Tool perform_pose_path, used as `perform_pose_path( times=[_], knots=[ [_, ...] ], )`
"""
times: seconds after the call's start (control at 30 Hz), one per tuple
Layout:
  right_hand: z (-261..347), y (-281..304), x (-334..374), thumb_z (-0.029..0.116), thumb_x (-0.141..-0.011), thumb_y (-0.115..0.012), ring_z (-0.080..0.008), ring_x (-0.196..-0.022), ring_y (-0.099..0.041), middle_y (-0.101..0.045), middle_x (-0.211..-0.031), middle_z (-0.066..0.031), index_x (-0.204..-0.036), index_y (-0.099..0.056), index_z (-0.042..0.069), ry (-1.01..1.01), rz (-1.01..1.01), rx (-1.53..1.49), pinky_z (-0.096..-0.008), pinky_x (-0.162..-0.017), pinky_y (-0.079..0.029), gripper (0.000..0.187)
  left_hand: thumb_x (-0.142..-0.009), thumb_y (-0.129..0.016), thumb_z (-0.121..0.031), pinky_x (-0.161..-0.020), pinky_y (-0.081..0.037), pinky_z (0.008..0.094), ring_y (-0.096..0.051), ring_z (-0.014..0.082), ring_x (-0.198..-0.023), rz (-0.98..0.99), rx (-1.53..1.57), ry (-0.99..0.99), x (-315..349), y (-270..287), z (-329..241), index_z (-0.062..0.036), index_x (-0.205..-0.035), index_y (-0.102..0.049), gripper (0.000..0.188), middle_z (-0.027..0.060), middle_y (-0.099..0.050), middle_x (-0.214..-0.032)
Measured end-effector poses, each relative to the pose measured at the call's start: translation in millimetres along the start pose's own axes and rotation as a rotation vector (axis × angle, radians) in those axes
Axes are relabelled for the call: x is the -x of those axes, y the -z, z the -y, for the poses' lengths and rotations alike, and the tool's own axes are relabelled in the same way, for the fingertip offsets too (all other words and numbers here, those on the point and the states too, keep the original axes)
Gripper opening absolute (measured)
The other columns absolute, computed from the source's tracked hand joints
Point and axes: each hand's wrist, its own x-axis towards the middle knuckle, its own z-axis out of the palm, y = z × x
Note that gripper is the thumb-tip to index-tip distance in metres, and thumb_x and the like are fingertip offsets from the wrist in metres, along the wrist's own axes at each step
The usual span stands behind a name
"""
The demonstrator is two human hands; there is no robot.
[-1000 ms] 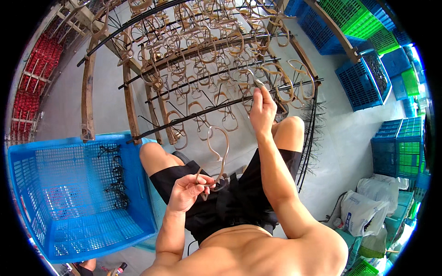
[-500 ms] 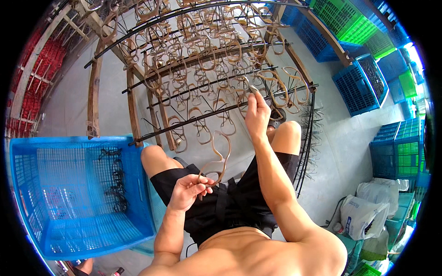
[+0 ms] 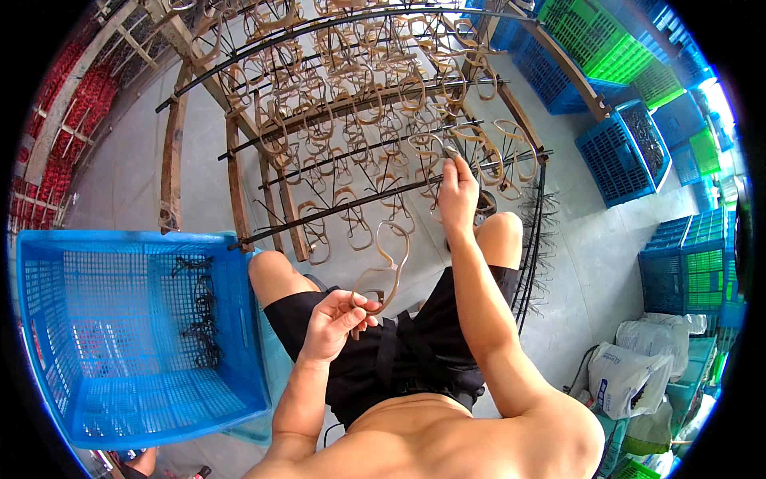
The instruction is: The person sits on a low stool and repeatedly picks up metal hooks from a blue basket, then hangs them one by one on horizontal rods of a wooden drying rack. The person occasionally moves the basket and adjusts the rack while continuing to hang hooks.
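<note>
My left hand (image 3: 335,323) at seven o'clock pinches a brown frame (image 3: 394,267) at its one o'clock, droppable if my grip slips; right hand (image 3: 459,188) at two pinches some slim piece (image 3: 452,152), unclear what, maybe snagging hanging frames (image 3: 499,156) if tugged.

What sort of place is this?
Probably an eyewear workshop: the left hand holds a spectacle-like frame, many more hang on a wooden rack, and blue and green crates are stacked at the right.
</note>
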Motion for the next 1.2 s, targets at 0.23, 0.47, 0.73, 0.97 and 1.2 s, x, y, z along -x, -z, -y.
perform_pose_path(
  times=[0.23, 0.47, 0.73, 0.97, 1.2],
  knots=[
    [-0.6, 22.1, 19.1, 0.024, -0.091, -0.053, -0.0247, -0.077, -0.053, -0.052, -0.087, -0.0141, -0.117, -0.048, -0.003, -0.017, 0.065, 0.263, -0.0346, -0.068, -0.044, 0.037, -0.088, -0.057, -0.004, -0.063, -0.049, 0.0235, -0.064, 0.018, -0.077, -0.033, -0.07, -0.143, -10.4, -7.1, 0.9, -0.007, -0.097, -0.054, 0.01, 0.016, -0.064, -0.101],
    [62.9, 11.4, 140.5, 0.012, -0.095, -0.047, -0.0139, -0.075, -0.053, -0.054, -0.085, -0.008, -0.116, -0.046, -0.002, -0.409, 0.485, -0.493, -0.0259, -0.069, -0.046, 0.026, -0.087, -0.057, 0.0, -0.062, -0.045, 0.0224, -0.059, 0.0128, -0.073, -0.068, -0.228, -0.208, -26.5, -18.2, 20.9, -0.0046, -0.1, -0.054, 0.014, 0.0098, -0.064, -0.095],
    [8.9, -44.0, 59.4, 0.017, -0.095, -0.05, -0.0018, -0.045, -0.036, -0.042, -0.06, 0.0056, -0.109, -0.056, 0.003, -0.218, -0.015, -0.378, -0.0198, -0.038, -0.031, 0.021, -0.086, -0.051, 0.001, -0.069, -0.045, 0.0209, -0.053, 0.0086, -0.079, -0.309, -0.808, -0.13, -12.5, 12.6, 9.0, -0.0004, -0.107, -0.055, 0.021, 0.0056, -0.059, -0.096],
    [12.3, -55.9, 54.9, 0.018, -0.095, -0.049, -0.0029, -0.041, -0.035, -0.041, -0.056, 0.0052, -0.101, -0.056, 0.0, -0.395, 0.007, -0.502, -0.0207, -0.036, -0.03, 0.021, -0.067, -0.044, 0.014, -0.102, -0.037, 0.034, -0.045, 0.0287, -0.12, -0.157, -0.916, -0.058, 40.9, 75.6, -20.9, 0.0025, -0.107, -0.05, 0.042, 0.0165, -0.042, -0.125],
    [8.8, -62.5, 60.5, 0.018, -0.094, -0.05, -0.0033, -0.039, -0.036, -0.041, -0.051, 0.0045, -0.08, -0.054, 0.002, -0.262, 0.055, -0.391, -0.0212, -0.034, -0.029, 0.021, -0.068, -0.063, 0.001, -0.103, -0.033, 0.0395, -0.035, 0.0343, -0.128, 0.045, -1.237, 0.105, 44.8, 56.0, -54.2, -0.0028, -0.108, -0.056, 0.041, 0.0173, -0.035, -0.135]
  ],
)
